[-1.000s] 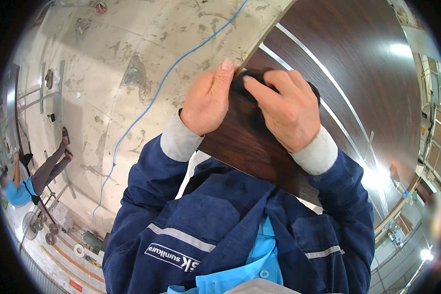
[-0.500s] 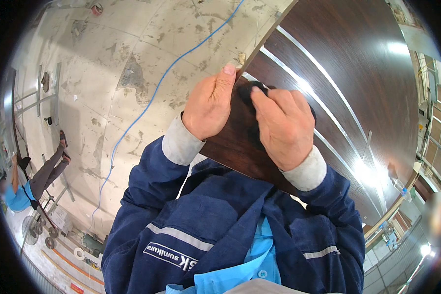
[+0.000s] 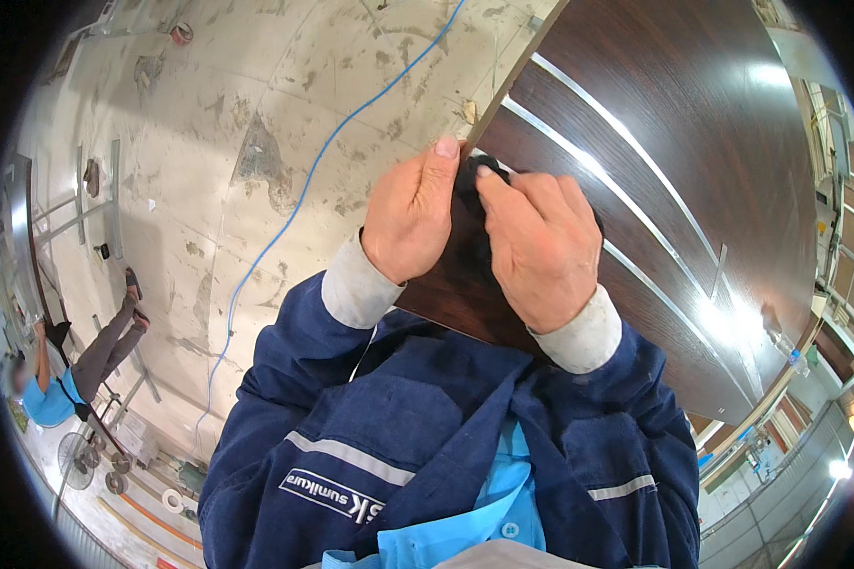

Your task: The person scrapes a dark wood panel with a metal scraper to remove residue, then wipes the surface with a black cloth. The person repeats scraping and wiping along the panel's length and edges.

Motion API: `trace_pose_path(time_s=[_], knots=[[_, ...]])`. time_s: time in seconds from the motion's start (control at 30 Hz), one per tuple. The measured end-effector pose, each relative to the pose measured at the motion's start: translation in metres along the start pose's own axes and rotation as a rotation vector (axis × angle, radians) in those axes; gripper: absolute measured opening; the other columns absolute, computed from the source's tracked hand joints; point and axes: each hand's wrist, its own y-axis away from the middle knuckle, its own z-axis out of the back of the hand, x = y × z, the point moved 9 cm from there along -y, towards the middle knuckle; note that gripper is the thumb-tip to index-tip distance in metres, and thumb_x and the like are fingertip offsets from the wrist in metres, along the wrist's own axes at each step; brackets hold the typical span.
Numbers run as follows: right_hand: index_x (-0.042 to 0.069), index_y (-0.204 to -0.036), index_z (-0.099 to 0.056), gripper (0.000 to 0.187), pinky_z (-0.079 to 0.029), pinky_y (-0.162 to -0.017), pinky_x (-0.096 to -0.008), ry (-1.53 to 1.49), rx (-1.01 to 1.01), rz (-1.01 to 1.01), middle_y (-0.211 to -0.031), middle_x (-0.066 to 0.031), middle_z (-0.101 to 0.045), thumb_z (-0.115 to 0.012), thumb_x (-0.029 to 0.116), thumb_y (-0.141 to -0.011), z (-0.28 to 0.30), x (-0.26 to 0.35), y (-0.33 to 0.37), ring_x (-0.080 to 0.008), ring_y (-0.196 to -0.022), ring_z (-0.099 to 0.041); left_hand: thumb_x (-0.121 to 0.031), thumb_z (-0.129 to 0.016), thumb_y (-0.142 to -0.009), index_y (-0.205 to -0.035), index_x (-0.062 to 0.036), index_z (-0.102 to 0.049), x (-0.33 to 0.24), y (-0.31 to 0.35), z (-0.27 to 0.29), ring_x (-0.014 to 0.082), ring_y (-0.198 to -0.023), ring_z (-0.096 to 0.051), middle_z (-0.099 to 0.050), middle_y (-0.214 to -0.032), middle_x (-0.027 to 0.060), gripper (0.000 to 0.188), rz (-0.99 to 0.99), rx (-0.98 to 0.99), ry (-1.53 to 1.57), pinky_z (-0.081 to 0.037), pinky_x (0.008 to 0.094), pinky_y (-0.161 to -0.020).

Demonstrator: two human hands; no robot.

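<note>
A large dark brown wood-grain panel [image 3: 693,123] with bright silver strips set along it stretches away from my body to the far right. My left hand [image 3: 410,211] is closed on its left edge, thumb along the top and the other fingers out of sight. Close beside it, my right hand [image 3: 544,245] presses a bunched black cloth [image 3: 474,180] onto the panel's near left part. The fingers of that hand are bent over the cloth and hide much of it.
A blue cable [image 3: 299,204] snakes over the stained, pale floor [image 3: 190,123] at left. Another person [image 3: 52,398] in a light blue top is at the far left, near a fan [image 3: 76,460]. A clear bottle [image 3: 795,360] and racks of boards lie beyond the panel's right side.
My right hand has slid a little left with the black cloth, closer to the panel's edge and my left hand. The left hand keeps its hold, and the view has shifted slightly.
</note>
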Motion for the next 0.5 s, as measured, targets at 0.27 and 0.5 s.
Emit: trace_pose_path(time_s=[0.27,0.5], knots=[[0.008,-0.111,-0.078,0.029,-0.05,-0.073,-0.0386,-0.03,-0.09,0.015,-0.089,-0.0048,-0.061,-0.074,0.007,-0.082,0.008,0.009,-0.003,-0.0252,-0.084,-0.06,-0.04,-0.033,-0.121,-0.132,0.011,-0.065,-0.012,0.007,0.002,0.017,-0.109,-0.065,-0.073,-0.12,0.013,0.061,0.076,0.088,-0.05,-0.05,0.0311,-0.1],[0.005,-0.112,-0.078,0.03,-0.052,-0.072,-0.0399,0.011,-0.036,-0.062,-0.092,-0.0089,-0.066,-0.077,0.001,-0.082,0.029,0.004,0.009,-0.0283,-0.082,-0.062,-0.04,-0.033,-0.12,-0.129,0.0095,-0.066,-0.011,0.008,-0.003,0.0201,-0.103,-0.064,-0.072,-0.115,0.0156,0.06,0.04,0.083,0.096,-0.051,0.0332,-0.097]])
